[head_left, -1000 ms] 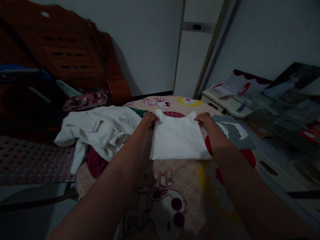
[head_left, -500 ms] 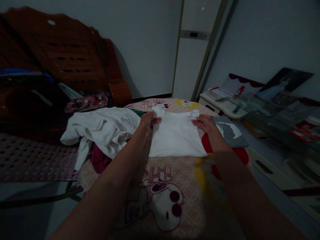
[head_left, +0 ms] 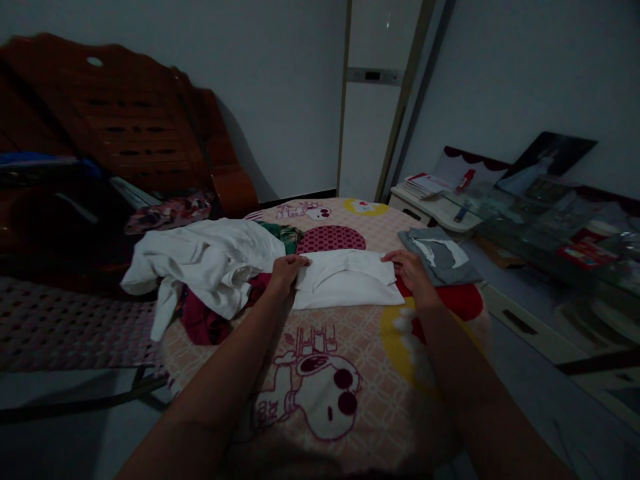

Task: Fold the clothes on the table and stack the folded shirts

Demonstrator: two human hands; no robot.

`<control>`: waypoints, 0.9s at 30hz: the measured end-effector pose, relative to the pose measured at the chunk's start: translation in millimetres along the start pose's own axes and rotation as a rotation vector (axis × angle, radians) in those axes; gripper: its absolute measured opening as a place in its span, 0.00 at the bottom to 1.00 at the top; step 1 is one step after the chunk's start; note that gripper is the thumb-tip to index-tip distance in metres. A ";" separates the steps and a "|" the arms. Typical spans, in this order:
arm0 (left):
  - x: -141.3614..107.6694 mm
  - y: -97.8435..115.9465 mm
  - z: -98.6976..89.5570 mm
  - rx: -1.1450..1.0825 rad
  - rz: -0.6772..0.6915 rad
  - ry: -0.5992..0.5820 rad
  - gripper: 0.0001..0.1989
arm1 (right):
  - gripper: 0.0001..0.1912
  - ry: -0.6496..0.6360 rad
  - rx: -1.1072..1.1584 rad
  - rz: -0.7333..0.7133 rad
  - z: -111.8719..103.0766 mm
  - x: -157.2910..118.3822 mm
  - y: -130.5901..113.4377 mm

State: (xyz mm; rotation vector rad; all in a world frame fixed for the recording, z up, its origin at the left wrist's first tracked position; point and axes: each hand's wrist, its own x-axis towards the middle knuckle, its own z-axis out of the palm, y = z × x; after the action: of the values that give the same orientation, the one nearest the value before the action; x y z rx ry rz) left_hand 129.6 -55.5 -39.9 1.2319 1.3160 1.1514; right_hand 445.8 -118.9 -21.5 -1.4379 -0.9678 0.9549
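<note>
White garment (head_left: 345,280) now folded over on itself, far edge brought toward the person, a shorter, thicker band than before. Left hand (head_left: 286,272) and right hand (head_left: 411,269) have drawn nearer, pressing its ends.

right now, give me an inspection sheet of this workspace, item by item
surface: round table under a pink cartoon-print cloth, dimly lit.
job's things: folded white garment lying flat near the far middle of the table.
clutter: heap of white clothing with dark red and green pieces at the left; folded grey garment at the right.
grips: left hand rests on the white garment's left edge, right hand on its right edge; whether the fingers pinch the cloth cannot be told.
cables: nothing seen.
surroundings: wooden chairs at the left, low white cabinet with papers at the right, pale door behind.
</note>
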 end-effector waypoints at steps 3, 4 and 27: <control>2.9 7.7 -2.1 -0.103 -0.069 -0.030 0.14 | 0.06 0.000 -0.019 -0.063 -3.6 0.4 -7.7; 3.4 9.7 -3.2 -0.137 -0.082 -0.043 0.14 | 0.07 -0.009 -0.028 -0.081 -5.8 0.5 -10.0; 4.0 25.3 -17.9 0.706 0.326 -0.088 0.12 | 0.14 0.155 -0.623 -0.345 -3.8 12.1 -3.2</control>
State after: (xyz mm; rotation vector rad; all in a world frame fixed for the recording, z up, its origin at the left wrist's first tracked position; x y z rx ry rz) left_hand 113.9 -50.8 -13.2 2.0427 1.5504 0.8452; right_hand 453.3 -108.6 -18.5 -1.7398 -1.4132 0.2842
